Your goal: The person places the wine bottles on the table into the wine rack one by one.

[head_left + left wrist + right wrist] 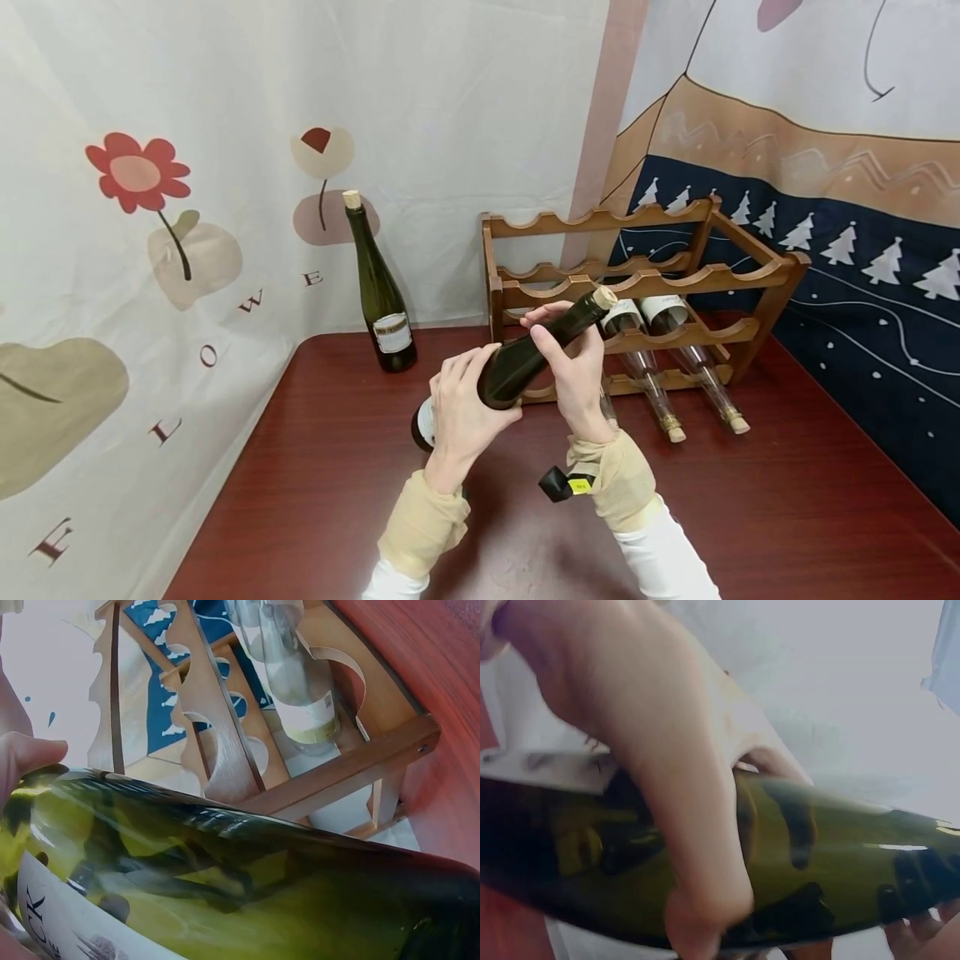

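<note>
A dark green wine bottle (517,367) with a cork (604,297) in its mouth is held tilted above the table, its neck pointing up and right toward the rack. My left hand (459,404) grips the bottle's body, its fingers wrapped over the glass. Around the neck, my right hand (576,367) has its thumb on the near side and fingers beyond. Part of a white label (82,922) shows on the green bottle in the left wrist view. In the right wrist view, the left hand (682,772) lies across the bottle (847,862).
A wooden wine rack (750,329) stands behind the hands, with clear corked bottles (651,396) lying in its lower row, necks toward me. At the back left, another green corked bottle (378,287) stands upright on the reddish table (300,483). Printed curtains hang behind.
</note>
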`<state>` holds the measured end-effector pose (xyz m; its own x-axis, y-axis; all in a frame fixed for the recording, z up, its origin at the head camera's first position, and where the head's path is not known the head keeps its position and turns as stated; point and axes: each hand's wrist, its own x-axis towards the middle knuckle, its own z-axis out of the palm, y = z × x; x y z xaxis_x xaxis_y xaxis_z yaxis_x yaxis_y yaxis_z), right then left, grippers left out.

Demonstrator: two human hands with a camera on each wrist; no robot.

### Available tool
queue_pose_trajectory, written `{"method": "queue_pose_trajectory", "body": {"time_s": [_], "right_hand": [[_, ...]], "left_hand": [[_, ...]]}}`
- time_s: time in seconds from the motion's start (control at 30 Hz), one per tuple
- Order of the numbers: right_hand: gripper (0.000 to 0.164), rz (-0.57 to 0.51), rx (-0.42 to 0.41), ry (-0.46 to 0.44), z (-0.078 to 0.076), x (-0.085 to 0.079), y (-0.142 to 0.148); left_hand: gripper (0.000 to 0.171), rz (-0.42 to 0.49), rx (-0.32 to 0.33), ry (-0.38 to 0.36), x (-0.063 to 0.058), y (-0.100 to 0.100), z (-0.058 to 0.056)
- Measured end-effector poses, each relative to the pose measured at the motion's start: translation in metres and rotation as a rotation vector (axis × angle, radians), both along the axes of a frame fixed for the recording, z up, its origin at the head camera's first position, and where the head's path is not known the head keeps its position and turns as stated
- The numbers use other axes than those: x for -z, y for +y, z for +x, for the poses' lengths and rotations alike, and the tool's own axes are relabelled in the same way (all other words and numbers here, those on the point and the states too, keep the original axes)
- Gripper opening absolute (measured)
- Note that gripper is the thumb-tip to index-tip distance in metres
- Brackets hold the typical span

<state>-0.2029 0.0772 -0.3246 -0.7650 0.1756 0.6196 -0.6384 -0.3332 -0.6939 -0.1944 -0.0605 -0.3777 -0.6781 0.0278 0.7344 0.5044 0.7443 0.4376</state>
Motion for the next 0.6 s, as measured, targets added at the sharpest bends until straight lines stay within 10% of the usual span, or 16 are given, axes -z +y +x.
{"method": "queue_pose_trajectory", "body": {"time_s": [0.6], "right_hand": [[0.017,-0.396,-0.022,0.041,-0.0003,0.0006,-0.0107]], "left_hand": [[0.075,-0.061,0.004,0.074,0.0022,0.0108,0.0053]]}}
